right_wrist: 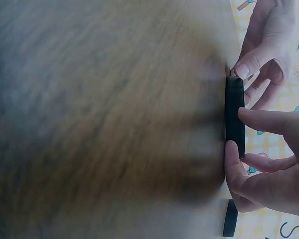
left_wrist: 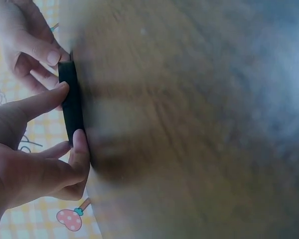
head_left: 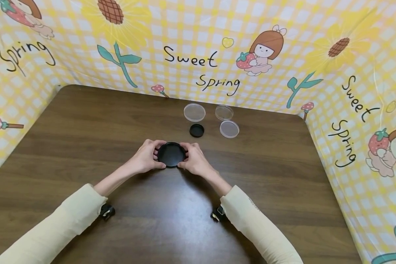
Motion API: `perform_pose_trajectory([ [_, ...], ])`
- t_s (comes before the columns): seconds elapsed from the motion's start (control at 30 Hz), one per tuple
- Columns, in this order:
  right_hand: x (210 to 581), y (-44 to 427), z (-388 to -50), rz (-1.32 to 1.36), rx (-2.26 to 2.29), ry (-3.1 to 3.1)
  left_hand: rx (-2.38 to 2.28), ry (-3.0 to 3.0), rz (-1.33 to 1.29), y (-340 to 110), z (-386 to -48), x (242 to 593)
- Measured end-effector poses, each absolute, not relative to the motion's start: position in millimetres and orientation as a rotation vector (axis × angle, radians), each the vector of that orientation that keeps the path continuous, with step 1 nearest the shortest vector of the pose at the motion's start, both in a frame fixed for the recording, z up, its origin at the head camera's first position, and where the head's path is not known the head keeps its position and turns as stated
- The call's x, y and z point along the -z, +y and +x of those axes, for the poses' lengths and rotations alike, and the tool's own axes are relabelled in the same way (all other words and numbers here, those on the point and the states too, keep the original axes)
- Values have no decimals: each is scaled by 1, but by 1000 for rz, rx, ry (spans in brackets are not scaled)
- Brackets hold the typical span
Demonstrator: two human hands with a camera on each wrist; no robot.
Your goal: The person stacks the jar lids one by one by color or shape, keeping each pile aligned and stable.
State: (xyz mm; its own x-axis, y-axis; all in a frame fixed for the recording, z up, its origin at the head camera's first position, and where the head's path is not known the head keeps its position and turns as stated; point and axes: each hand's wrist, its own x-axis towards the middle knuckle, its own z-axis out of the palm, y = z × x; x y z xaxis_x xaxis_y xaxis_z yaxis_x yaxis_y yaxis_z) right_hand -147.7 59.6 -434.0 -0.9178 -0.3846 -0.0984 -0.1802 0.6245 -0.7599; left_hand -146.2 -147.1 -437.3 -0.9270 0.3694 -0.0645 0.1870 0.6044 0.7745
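A round, shallow black dish [head_left: 172,154] or lid lies level between the two hands. My left hand [head_left: 147,157] grips its left edge, the thumb at the near side and the fingers round the far side. From the opposite edge, my right hand [head_left: 194,158] holds it in a mirrored grip. Seen edge-on in the left wrist view, the black dish [left_wrist: 72,102] has a plain, low side wall. In the right wrist view the dish [right_wrist: 234,117] is close to the tabletop; whether it touches the wood I cannot tell.
Beyond the hands sits a smaller black round dish [head_left: 196,130]. Behind and right of it lie three clear round dishes or lids: a large one [head_left: 194,112], a far one [head_left: 224,113] and a nearer one [head_left: 229,129]. A patterned cloth [head_left: 191,44] walls the brown wooden table [head_left: 277,183].
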Motion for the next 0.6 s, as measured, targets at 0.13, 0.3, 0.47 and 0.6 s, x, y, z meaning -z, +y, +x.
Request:
perform_pose_trajectory([
  [0.13, 433, 60, -148, -457, 1205, 2572, -1204, 2597, 489, -149, -148, 436],
  [0.3, 433, 60, -148, -456, 1201, 2571, -1181, 2610, 495, -149, -148, 437],
  [0.47, 435, 60, -148, -450, 1221, 2556, -1193, 2610, 469, -149, -147, 437],
  [0.6, 433, 60, -148, -443, 1229, 2544, -1208, 2560, 460, -151, -148, 432],
])
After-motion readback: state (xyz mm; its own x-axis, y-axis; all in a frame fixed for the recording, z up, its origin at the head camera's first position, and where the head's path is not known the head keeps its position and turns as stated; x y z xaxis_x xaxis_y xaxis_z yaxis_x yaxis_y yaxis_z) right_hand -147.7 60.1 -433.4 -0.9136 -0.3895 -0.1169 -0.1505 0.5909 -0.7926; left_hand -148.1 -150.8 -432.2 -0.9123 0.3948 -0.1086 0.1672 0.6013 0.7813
